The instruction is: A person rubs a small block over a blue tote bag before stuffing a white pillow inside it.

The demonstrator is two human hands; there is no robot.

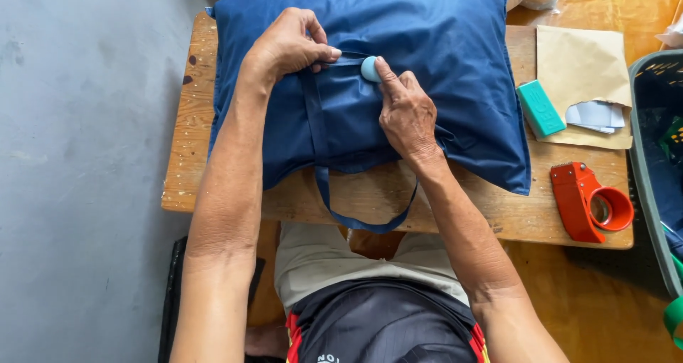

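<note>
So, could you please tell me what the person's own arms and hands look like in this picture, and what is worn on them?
Both forearms are bare, with no sleeves in view. The left hand and the right hand wear no gloves, and no rings, watch or bracelet show at fingers or wrists. The nails are short and unpainted. Both arms are lean, with no markings visible on them.

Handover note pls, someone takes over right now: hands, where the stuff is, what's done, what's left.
Left hand: pinching the strap on top of the blue fabric bag.
Right hand: pressing a small light-blue round piece against the strap next to the left fingers.
Bag lies flat on the wooden table, its handle loop hanging over the near edge.
Done: round piece placed at the strap.
Left: cannot tell whether it is fixed yet; check first.
</note>
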